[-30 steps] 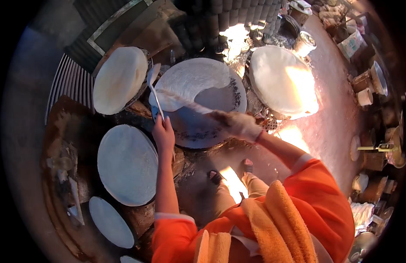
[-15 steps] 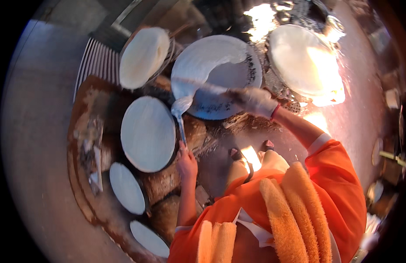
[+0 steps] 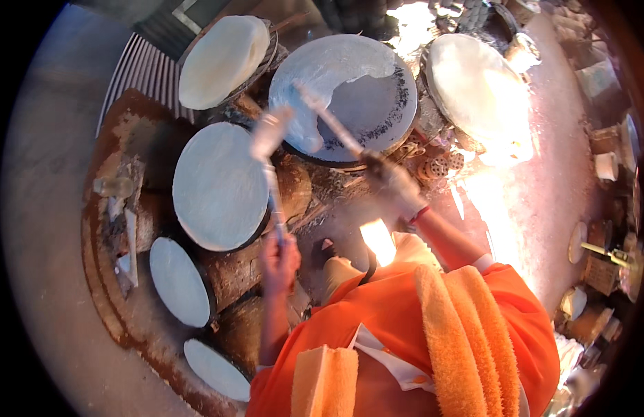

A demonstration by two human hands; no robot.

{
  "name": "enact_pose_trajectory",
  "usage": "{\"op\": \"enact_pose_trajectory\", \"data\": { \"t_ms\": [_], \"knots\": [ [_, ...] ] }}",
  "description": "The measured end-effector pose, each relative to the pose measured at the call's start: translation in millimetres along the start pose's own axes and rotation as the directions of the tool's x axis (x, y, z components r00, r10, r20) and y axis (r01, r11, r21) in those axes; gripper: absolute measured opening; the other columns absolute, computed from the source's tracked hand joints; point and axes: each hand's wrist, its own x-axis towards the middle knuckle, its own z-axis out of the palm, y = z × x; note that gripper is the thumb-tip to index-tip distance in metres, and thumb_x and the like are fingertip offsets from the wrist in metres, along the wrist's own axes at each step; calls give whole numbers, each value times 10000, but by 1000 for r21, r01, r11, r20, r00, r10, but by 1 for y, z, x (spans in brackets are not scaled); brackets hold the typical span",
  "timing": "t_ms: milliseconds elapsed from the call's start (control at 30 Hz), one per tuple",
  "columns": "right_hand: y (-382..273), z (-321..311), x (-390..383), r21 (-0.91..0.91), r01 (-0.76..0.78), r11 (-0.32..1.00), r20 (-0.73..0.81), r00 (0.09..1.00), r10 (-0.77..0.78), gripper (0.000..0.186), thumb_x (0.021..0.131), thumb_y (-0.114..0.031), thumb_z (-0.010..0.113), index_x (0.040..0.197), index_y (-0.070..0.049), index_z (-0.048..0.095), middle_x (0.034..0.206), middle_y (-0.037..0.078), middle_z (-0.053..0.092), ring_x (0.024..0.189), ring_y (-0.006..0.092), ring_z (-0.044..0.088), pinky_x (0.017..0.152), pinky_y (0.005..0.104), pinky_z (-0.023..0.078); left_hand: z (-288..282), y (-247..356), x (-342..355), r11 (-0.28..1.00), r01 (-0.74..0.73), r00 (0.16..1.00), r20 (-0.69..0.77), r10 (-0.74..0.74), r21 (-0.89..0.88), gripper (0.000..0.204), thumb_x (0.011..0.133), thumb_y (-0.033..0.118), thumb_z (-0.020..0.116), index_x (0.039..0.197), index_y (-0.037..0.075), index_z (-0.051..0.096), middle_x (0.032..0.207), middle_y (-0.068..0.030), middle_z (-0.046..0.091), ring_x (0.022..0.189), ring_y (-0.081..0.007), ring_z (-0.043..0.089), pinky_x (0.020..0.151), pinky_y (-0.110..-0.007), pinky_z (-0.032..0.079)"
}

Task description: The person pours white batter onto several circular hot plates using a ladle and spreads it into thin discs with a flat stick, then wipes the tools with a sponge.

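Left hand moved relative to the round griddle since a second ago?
Yes: the left hand, then at the rim of the griddle, is now clear of it, back toward the body.

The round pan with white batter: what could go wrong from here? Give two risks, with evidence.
1. The batter leaves part of the pan bare, so the layer could end up uneven if the stick in the right hand drags it.
2. The spoon in the left hand appears near the pan's rim and might drip or knock it.
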Motion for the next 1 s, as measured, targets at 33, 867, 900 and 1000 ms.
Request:
{"op": "enact_pose_trajectory", "data": {
  "t_ms": [33,867,900,1000],
  "knots": [
    [-23,22,-6,119,43,992,-30,999,-40,405,912,-267,491,1278,-99,444,1012,82,572,834,147,557,654,261,485,-9,30,5,990,-41,999,-5,41,-137,421,907,140,481,1295,8,388,649,19,453,446,-38,383,396,-177,327],
    [-198,172,-70,994,-100,36,62,814,577,240,927,-366,433,1022,-146,448,584,-7,442,379,97,377,337,258,328,-166,4,-104,968,-37,998,-60,22,-247,193,921,116,416,1096,45,457,687,-20,448,395,-70,360,366,-205,313],
    [-201,168,-73,996,-93,-18,88,837,540,236,927,-363,434,1009,-143,451,582,-5,442,385,99,381,342,259,330,-165,2,-106,965,-16,998,-57,1,-263,191,921,115,415,1093,46,461,688,-21,450,395,-71,360,364,-205,313],
    [-202,172,-42,975,-190,114,123,894,431,240,925,-369,438,972,-135,457,575,-4,434,407,101,390,362,252,332,-157,5,-96,961,43,997,-49,-59,-273,184,921,111,417,1087,50,467,686,-24,455,400,-70,368,360,-205,314]
  ]
}}
